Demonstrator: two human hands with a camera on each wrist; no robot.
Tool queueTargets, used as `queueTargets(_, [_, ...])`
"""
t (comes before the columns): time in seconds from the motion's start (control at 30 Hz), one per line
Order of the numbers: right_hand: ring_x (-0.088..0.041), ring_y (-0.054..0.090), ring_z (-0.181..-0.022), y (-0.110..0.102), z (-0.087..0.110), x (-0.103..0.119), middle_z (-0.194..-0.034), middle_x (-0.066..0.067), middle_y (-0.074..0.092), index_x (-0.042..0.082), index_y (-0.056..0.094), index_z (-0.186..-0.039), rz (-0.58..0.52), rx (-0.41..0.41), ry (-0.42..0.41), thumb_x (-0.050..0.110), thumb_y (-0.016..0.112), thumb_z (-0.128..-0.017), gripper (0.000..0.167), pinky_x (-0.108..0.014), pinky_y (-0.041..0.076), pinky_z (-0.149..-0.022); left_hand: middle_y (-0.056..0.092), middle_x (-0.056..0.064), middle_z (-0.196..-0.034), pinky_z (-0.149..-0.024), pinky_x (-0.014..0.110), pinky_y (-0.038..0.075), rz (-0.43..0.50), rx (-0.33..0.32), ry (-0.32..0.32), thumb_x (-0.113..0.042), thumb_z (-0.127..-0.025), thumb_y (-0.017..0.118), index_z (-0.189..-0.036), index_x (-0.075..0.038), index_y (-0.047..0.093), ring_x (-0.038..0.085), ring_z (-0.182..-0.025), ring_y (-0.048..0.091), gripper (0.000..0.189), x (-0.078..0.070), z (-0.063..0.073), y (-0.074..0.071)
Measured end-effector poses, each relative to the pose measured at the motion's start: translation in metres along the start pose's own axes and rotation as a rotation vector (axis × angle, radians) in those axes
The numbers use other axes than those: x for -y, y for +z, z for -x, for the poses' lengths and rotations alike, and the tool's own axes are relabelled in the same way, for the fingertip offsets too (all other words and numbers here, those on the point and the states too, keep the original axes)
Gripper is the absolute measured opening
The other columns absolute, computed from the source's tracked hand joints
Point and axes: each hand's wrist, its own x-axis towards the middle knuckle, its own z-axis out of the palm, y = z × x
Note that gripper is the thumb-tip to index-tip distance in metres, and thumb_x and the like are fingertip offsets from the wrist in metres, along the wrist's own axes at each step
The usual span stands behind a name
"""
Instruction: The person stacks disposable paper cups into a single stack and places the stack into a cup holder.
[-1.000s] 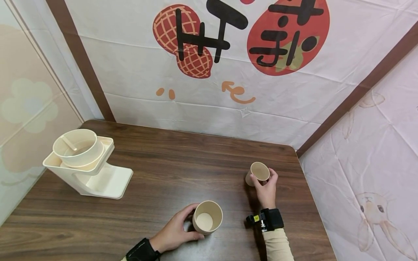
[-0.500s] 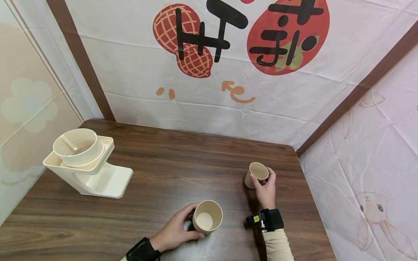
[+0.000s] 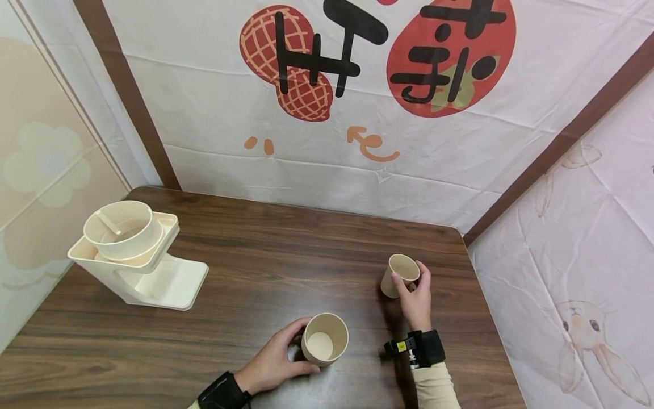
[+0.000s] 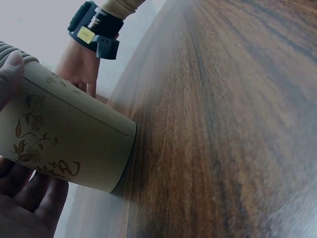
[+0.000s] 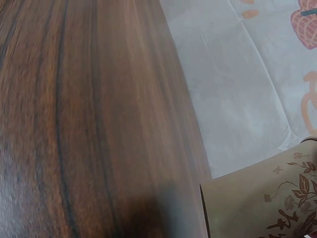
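Note:
My left hand [image 3: 278, 359] grips a tan stack of nested paper cups [image 3: 325, 339] near the table's front. Several rims show at the top of the stack, and brown flower print runs along its side [image 4: 64, 124] in the left wrist view. Its base meets the table. Farther back on the right, my right hand [image 3: 418, 292] holds a single tan paper cup [image 3: 389, 281] between thumb and fingers, mouth up. Similar print marks that cup [image 5: 262, 203] in the right wrist view, where the hand is out of frame. Whether its base touches the table, I cannot tell.
At the left of the brown wooden table [image 3: 265, 267] stands a cream-coloured stand [image 3: 168, 281]. Its raised tray holds a round cream bowl [image 3: 125, 250] with a flat strip inside. Printed cloth walls [image 3: 214, 170] border the table's back and sides.
The right hand's cup has shifted slightly left, its base a little nearer to me. My left hand and the stack stay in place.

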Motion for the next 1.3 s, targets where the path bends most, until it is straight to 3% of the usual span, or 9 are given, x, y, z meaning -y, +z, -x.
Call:
queueTargets(0.13, [-0.032,0.056,-0.119,0.001,0.007,0.018,-0.140,-0.031,0.049,-0.003,0.029,-0.153,0.009,0.007,-0.003,0.011,0.071,-0.097,0.071,-0.015,0.046,-0.082,0.063,0.007,-0.132,-0.101,0.031,0.049,-0.001,0.000,-0.003,-0.029,-0.081,0.088,-0.144,-0.010,0.051,0.022,-0.120,0.059,0.075,0.000,0.000,0.000])
queueTargets(0.23, [-0.027,0.056,-0.117,0.001,0.006,0.013,-0.139,-0.026,0.051,0.002,0.030,-0.154,0.014,0.013,-0.009,0.015,0.072,-0.097,0.071,-0.015,0.046,-0.081,0.063,0.007,-0.133,-0.101,0.031,0.049,0.006,0.005,-0.006,-0.029,-0.081,0.088,-0.144,-0.010,0.051,0.022,-0.120,0.059,0.075,-0.001,0.001,0.000])
queueTargets(0.4, [-0.030,0.052,-0.124,0.000,0.005,0.009,-0.141,-0.022,0.049,0.006,0.031,-0.154,-0.002,0.036,-0.029,0.019,0.072,-0.097,0.072,-0.016,0.045,-0.083,0.063,0.008,-0.133,-0.101,0.031,0.049,0.005,0.006,-0.004,-0.028,-0.081,0.088,-0.144,-0.009,0.051,0.023,-0.120,0.059,0.075,-0.001,0.000,-0.001])
queueTargets(0.77, [-0.022,0.052,-0.120,0.000,0.021,0.034,-0.140,-0.018,0.051,0.007,0.031,-0.155,-0.037,0.087,-0.081,0.014,0.069,-0.099,0.069,-0.025,0.046,-0.090,0.063,0.006,-0.132,-0.100,0.030,0.050,-0.001,-0.004,0.003,-0.030,-0.080,0.088,-0.143,-0.011,0.052,0.022,-0.118,0.060,0.075,0.000,0.000,0.000])
queueTargets(1.3, [-0.021,0.052,-0.119,0.000,0.037,0.069,-0.138,-0.017,0.051,0.003,0.034,-0.152,-0.131,0.110,-0.189,-0.001,0.069,-0.094,0.068,-0.021,0.047,-0.093,0.065,0.009,-0.130,-0.096,0.029,0.051,-0.010,-0.012,0.025,-0.029,-0.080,0.089,-0.141,-0.008,0.053,0.023,-0.114,0.062,0.073,0.001,0.000,0.000])
